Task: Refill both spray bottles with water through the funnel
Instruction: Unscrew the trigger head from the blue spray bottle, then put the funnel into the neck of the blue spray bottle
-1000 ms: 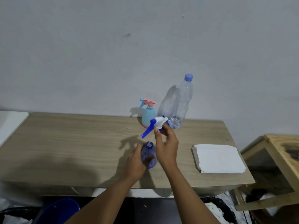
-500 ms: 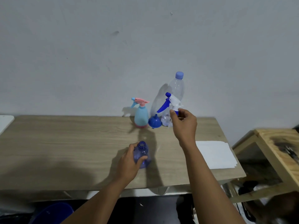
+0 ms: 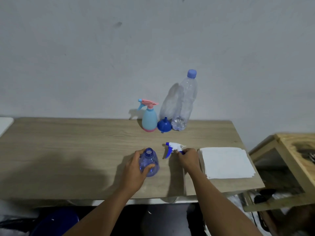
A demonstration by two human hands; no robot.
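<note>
Pale wood worktop (image 3: pixel 68 150) against a grey wall: near its front edge the left hand (image 3: pixel 134 169) wraps a translucent blue spray bottle (image 3: pixel 150 162), neck open, upright. Just beside it, the right hand (image 3: pixel 187 159) pinches its white-and-blue trigger head (image 3: pixel 173 148). At the back edge stand a capped light-blue sprayer (image 3: pixel 149 119), blue funnel (image 3: pixel 164 125) and clear water bottle (image 3: pixel 185 103).

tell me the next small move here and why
Probably let go of the spray head and reach the right hand to the blue funnel at the back. The purple bottle stands open-necked, steadied by the left hand; the spray head looks down at the table, and the funnel sits unused between the light-blue sprayer and water bottle.
</note>
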